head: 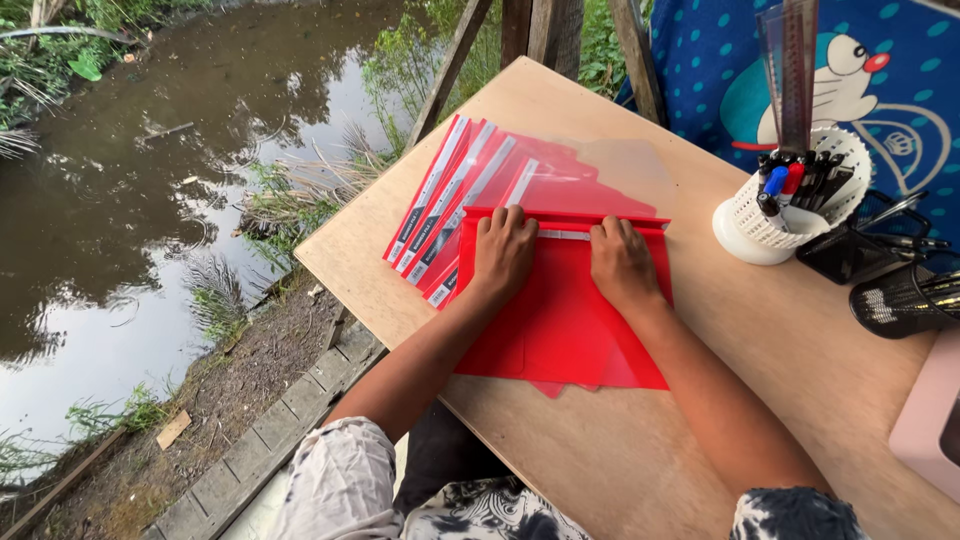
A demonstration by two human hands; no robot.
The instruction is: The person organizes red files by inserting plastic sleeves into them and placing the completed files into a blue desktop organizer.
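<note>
A red plastic folder [565, 325] lies on the wooden table [640, 440] in front of me. Both my hands press flat on its upper part, by a pale strip [563, 234] near the top edge. My left hand [503, 250] rests palm down on the left side, fingers together. My right hand [621, 262] lies palm down on the right side. Under and behind the folder, several more red folders [450, 200] with clear covers are fanned out toward the table's far left edge.
A white basket pen holder [790, 215] with markers and rulers stands at the right. Two black mesh holders [880, 265] sit beside it. A pink object [930, 420] is at the right edge. Muddy water [150, 170] and a bank lie beyond the table's left edge.
</note>
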